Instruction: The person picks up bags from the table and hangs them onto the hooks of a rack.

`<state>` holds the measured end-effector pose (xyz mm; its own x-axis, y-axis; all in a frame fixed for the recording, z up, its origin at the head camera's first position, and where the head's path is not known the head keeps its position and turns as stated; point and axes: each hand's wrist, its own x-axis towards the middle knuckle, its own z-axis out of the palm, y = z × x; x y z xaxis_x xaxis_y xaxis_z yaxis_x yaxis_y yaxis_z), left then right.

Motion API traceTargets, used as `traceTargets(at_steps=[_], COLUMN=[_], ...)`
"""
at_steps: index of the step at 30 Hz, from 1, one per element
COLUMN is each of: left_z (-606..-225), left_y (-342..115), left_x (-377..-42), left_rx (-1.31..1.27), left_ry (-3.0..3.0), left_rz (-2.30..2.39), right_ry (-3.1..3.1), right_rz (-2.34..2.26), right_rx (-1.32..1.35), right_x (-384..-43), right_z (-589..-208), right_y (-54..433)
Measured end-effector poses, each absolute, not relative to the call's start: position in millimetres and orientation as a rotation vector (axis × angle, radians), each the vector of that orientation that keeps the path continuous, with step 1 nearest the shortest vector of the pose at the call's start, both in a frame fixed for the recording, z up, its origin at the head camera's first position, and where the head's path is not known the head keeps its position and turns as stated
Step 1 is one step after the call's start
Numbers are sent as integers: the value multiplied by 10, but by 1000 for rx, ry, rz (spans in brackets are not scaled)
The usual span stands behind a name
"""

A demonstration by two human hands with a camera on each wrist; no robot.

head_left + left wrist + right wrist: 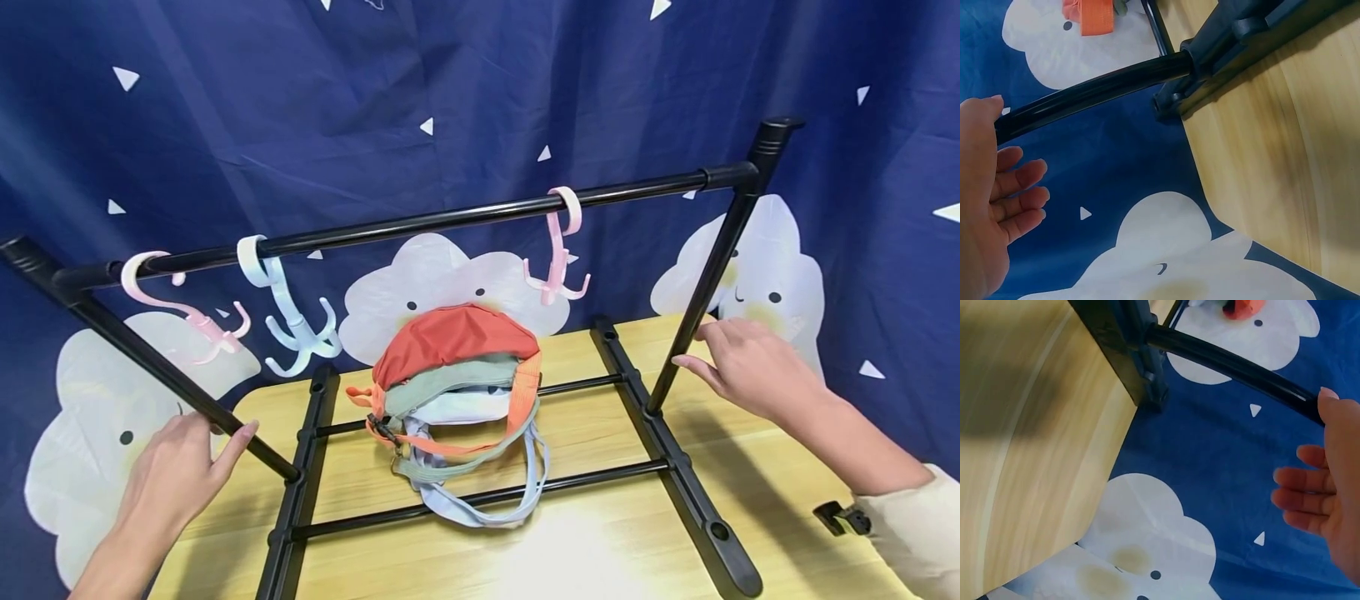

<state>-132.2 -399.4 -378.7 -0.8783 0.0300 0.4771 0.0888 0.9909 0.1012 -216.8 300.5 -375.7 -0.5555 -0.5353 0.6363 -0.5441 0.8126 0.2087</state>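
A black clothes rack [450,218] stands on the wooden table, its top bar tilted in the head view. My left hand [161,475] grips the left post between thumb and fingers; the left wrist view shows the post [1097,90] running into that grasp. On the other side, my right hand [761,367] holds the right post, its thumb [1329,394] against the tube. Two pink hooks, one at left [202,321] and one at right [557,258], and a pale blue hook [296,321] hang from the bar. Several small bags, a red one [457,337] uppermost, lie on the base.
The wooden table [600,542] carries the rack's black feet [697,508] and two lower crossbars [480,500]. A dark blue curtain [480,100] with white clouds hangs close behind. A small black clip-like object [842,518] shows beside the right sleeve [911,525].
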Motion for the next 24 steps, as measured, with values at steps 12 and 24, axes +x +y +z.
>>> traceTargets(at_steps=[12,24], left_z=[-3876,-3866], left_y=[-3984,-4020], left_x=[-1348,-1353], left_rx=[-74,-102], left_ry=[-2638,-2684], left_rz=[-151,-106], right_ry=[-2063,-2216], right_rz=[-38,124], right_rx=[808,768], right_x=[-2237,-2237], right_z=[-3841,-3898], right_y=[2923,2908])
